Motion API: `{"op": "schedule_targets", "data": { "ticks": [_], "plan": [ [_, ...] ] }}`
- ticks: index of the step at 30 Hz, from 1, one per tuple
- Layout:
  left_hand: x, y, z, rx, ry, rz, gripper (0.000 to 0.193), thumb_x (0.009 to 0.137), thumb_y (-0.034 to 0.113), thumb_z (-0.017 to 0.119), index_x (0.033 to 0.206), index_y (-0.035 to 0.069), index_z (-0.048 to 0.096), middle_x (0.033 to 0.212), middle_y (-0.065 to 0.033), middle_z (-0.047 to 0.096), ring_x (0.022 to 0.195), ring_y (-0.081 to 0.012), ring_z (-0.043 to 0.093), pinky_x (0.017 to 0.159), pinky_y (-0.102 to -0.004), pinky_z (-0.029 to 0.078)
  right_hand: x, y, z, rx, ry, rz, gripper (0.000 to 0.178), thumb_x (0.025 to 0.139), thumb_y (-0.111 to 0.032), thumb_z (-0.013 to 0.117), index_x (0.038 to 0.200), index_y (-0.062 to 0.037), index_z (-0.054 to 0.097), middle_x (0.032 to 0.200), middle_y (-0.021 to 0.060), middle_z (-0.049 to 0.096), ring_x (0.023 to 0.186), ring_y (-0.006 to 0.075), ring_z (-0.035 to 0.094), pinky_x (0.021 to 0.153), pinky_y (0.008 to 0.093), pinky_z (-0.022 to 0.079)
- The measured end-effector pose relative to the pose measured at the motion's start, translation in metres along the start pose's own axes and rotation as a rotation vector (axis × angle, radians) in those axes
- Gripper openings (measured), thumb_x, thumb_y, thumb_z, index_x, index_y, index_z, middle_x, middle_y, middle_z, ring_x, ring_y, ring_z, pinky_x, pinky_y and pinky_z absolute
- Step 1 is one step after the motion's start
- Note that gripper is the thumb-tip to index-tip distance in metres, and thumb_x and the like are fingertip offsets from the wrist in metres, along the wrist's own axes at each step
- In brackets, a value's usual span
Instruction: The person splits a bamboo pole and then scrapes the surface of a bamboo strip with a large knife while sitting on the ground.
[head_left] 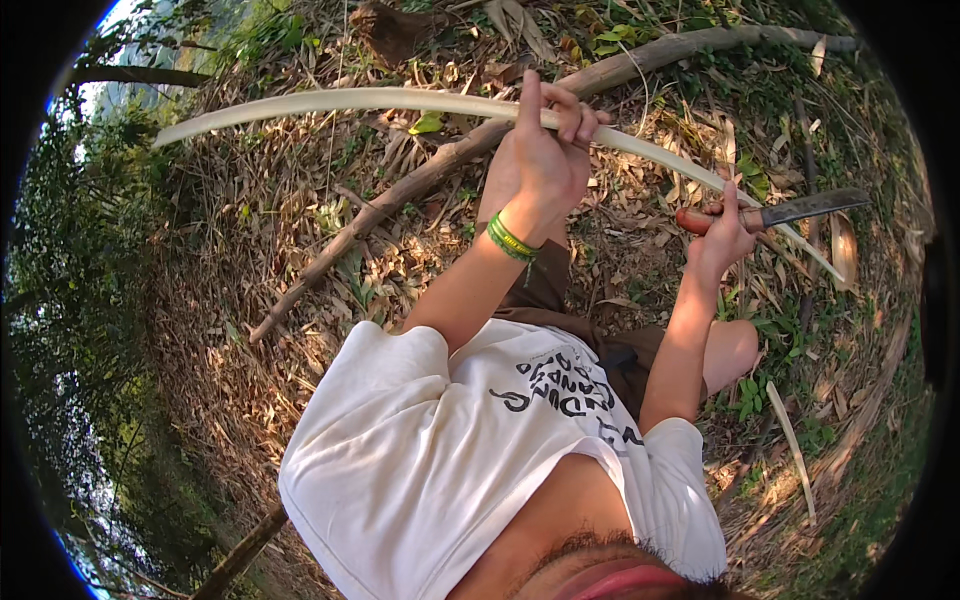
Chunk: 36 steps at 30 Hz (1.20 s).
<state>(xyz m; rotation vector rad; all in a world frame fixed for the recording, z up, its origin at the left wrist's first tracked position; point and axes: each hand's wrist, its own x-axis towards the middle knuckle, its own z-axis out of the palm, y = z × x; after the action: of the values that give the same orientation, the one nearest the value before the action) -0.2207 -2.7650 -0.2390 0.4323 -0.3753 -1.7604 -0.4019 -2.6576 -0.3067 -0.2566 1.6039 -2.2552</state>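
A long, pale, stripped strip of wood or bamboo (330,99) spans the view from far left to lower right, curving as it goes. My left hand (548,160) grips it near the middle, index finger stretched up along it and the other fingers curled round. My right hand (728,240) is closed on the reddish-brown wooden handle of a knife (815,207), its dark blade pointing right. The strip passes by my right hand and crosses the knife near the handle's end; whether the fingers touch it there I cannot tell. A green woven band (510,238) circles my left wrist.
Under the strip, a thick bare branch (400,192) slants across the leaf-covered ground (270,210). A brown stump-like piece (390,32) lies at the far side. Another pale strip (792,450) rests on the ground at right. Dense green foliage (70,260) borders the left.
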Motion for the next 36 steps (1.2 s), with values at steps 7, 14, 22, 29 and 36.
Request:
{"op": "schedule_targets", "data": {
  "ticks": [7, 14, 22, 29, 36],
  "plan": [
    [0.000, 0.019, 0.014, 0.000, -0.151, 0.161, 0.059, 0.109, 0.043, 0.034, 0.058, 0.013, 0.033, 0.068, -0.0085, 0.046, 0.079, -0.0272, 0.052, 0.095, -0.0446, 0.045, -0.002, -0.009, -0.012, 0.062, -0.049, 0.130, 0.021, 0.093, -0.014, 0.072, 0.090, -0.0030, 0.055, 0.069, 0.0023, 0.054, 0.049, 0.0114, 0.053, 0.044, 0.0258, 0.043],
    [0.007, 0.023, 0.068, -0.062, -0.503, 0.150, 0.055, 0.107, 0.040, 0.043, 0.059, 0.017, 0.029, 0.055, 0.0039, 0.025, 0.051, -0.0110, 0.024, 0.051, -0.0274, 0.025, -0.015, -0.038, -0.064, -0.179, -0.156, 0.089, 0.024, 0.094, -0.021, 0.073, 0.091, -0.0021, 0.059, 0.070, 0.0013, 0.061, 0.051, 0.0079, 0.054, 0.046, 0.0236, 0.042],
    [-0.017, 0.000, 0.182, 0.170, -0.138, 0.180, 0.059, 0.110, 0.040, 0.032, 0.057, 0.018, 0.020, 0.049, 0.0048, 0.017, 0.044, -0.0092, 0.014, 0.042, -0.0263, 0.014, -0.057, -0.114, -0.073, -0.754, -0.220, -0.002, 0.036, 0.089, -0.033, 0.076, 0.088, -0.0011, 0.060, 0.061, 0.0067, 0.064, 0.053, 0.0173, 0.063, 0.052, 0.0325, 0.048],
    [-0.038, 0.092, 0.373, 0.210, -0.131, 0.176, 0.057, 0.112, 0.034, 0.030, 0.059, 0.019, 0.018, 0.050, 0.0067, 0.018, 0.044, -0.0082, 0.013, 0.042, -0.0252, 0.015, -0.051, -0.216, -0.105, -1.041, -0.106, -0.045, 0.030, 0.087, -0.028, 0.074, 0.087, -0.0002, 0.063, 0.062, 0.0135, 0.066, 0.060, 0.0342, 0.068, 0.057, 0.0438, 0.052],
    [-0.039, 0.109, 0.485, 0.346, 0.077, 0.178, 0.054, 0.110, 0.034, 0.038, 0.062, 0.017, 0.020, 0.053, 0.0037, 0.018, 0.046, -0.0099, 0.015, 0.045, -0.0287, 0.018, -0.032, -0.346, -0.076, -1.076, 0.016, 0.225, 0.034, 0.086, -0.033, 0.070, 0.076, -0.0013, 0.063, 0.070, 0.0187, 0.068, 0.075, 0.0425, 0.068, 0.072, 0.0518, 0.053]
  ]
}}
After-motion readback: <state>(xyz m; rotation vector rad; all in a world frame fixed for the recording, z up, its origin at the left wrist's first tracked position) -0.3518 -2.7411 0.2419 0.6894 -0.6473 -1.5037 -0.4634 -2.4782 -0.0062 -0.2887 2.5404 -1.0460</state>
